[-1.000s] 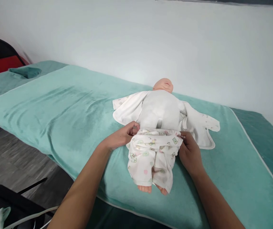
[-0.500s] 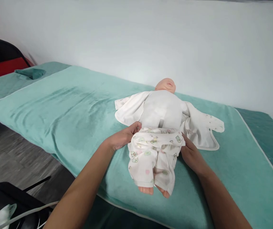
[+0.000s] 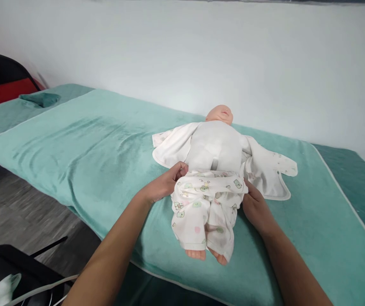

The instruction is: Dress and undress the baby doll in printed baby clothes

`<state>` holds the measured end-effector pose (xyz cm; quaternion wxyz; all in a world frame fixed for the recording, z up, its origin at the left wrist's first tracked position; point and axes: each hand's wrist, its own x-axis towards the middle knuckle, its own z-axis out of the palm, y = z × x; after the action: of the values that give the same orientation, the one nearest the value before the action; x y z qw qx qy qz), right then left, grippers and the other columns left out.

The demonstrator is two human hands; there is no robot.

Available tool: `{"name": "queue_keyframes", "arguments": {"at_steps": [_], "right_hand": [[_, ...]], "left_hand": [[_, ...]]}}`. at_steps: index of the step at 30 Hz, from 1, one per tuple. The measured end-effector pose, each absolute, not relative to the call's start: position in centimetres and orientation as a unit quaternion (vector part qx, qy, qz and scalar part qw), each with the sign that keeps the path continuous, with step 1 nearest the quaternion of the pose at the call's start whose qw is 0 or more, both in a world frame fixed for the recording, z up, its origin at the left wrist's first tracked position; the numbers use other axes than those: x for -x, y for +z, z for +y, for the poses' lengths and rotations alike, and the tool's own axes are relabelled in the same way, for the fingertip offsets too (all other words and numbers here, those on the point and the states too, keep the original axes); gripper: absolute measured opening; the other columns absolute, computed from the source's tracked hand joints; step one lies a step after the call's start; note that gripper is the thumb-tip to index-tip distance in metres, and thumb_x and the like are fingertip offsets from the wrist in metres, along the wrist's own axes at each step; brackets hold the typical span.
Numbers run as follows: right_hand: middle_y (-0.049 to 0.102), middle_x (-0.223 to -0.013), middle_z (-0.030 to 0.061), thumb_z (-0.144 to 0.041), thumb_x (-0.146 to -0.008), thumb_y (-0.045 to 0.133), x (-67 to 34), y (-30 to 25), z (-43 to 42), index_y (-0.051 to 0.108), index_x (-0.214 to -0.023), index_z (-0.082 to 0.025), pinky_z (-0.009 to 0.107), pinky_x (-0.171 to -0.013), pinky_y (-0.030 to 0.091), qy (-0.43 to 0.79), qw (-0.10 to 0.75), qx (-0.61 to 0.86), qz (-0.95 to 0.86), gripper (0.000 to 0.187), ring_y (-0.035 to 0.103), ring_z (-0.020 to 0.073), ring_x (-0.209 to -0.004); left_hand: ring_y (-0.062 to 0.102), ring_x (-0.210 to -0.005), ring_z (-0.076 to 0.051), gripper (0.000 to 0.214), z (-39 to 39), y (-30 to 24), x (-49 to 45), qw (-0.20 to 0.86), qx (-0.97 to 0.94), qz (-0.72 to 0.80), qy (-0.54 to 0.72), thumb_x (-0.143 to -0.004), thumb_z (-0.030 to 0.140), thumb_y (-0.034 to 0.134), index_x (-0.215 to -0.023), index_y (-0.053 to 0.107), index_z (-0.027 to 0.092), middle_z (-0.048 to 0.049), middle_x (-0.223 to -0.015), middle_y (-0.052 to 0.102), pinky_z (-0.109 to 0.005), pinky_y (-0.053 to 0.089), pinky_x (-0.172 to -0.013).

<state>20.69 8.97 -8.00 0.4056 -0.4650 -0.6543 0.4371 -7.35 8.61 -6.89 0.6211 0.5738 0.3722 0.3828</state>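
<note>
A baby doll point(image 3: 216, 142) lies on its back, head toward the wall and toes toward me. White baby pants point(image 3: 206, 208) with small printed animals cover its legs, and their waistband sits at the lower belly. My left hand point(image 3: 166, 182) is closed in a pinch on the left side of that waistband. On the opposite side my right hand point(image 3: 255, 206) grips the waistband's edge, its fingertips partly hidden by the cloth. Under the doll a white baby shirt point(image 3: 268, 174) lies spread open, sleeves out to both sides. The doll's feet point(image 3: 195, 254) stick out of the pant legs.
A light green sheet point(image 3: 58, 144) covers the bed, with a darker green cover point(image 3: 355, 178) beneath. A white wall point(image 3: 169, 51) runs behind. At left stand a black and red chair point(image 3: 4, 80) and, nearer, a black seat point(image 3: 13, 272) with a white-green packet point(image 3: 0, 291) and a cable.
The view has shifted very slightly. Both hands stay at the waistband, and the pants and doll look almost unchanged.
</note>
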Motion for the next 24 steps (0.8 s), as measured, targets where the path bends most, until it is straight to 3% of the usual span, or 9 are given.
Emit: {"name": "queue_keyframes", "arguments": {"at_steps": [6,13,19,24], "right_hand": [[0.074,-0.104,0.0017,-0.033,-0.092,0.054,-20.7,-7.8,8.7,0.073,-0.104,-0.028,0.033,-0.085,0.05,0.42,0.419,0.499,-0.632,0.023,0.064,0.0217,-0.095],[0.065,-0.085,0.0006,-0.033,-0.09,0.056,-20.6,-7.5,8.6,0.066,-0.088,-0.025,0.031,-0.08,0.046,0.421,0.434,0.512,-0.61,0.013,0.057,0.0197,-0.086],[0.055,-0.072,-0.0011,-0.048,-0.094,0.053,-20.0,-7.4,8.6,0.054,-0.075,-0.023,0.029,-0.069,0.041,0.38,0.451,0.544,-0.597,0.031,0.049,0.0179,-0.075],[0.049,-0.067,-0.0017,-0.058,-0.095,0.05,-18.9,-7.0,10.1,0.051,-0.07,-0.023,0.03,-0.063,0.035,0.218,0.536,0.608,-0.543,0.043,0.043,0.0173,-0.069]], "left_hand": [[0.044,-0.077,-0.011,0.024,8.5,-7.4,7.7,0.627,-0.564,0.369,0.39,-0.08,0.023,0.069,-0.098,0.052,0.022,0.0021,-0.089,0.049,-0.022,0.038,-0.065],[0.051,-0.074,-0.01,0.023,8.8,-8.6,8.1,0.657,-0.542,0.362,0.378,-0.075,0.02,0.076,-0.093,0.062,0.018,0.0018,-0.083,0.055,-0.021,0.04,-0.064],[0.05,-0.068,-0.01,0.024,9.0,-9.3,7.4,0.586,-0.499,0.392,0.503,-0.078,0.03,0.076,-0.091,0.06,0.02,0.0019,-0.08,0.057,-0.022,0.038,-0.06],[0.05,-0.071,-0.012,0.019,11.0,-8.0,5.6,0.451,-0.478,0.47,0.59,-0.077,0.027,0.07,-0.089,0.055,0.022,0.003,-0.079,0.056,-0.023,0.039,-0.065]]}}
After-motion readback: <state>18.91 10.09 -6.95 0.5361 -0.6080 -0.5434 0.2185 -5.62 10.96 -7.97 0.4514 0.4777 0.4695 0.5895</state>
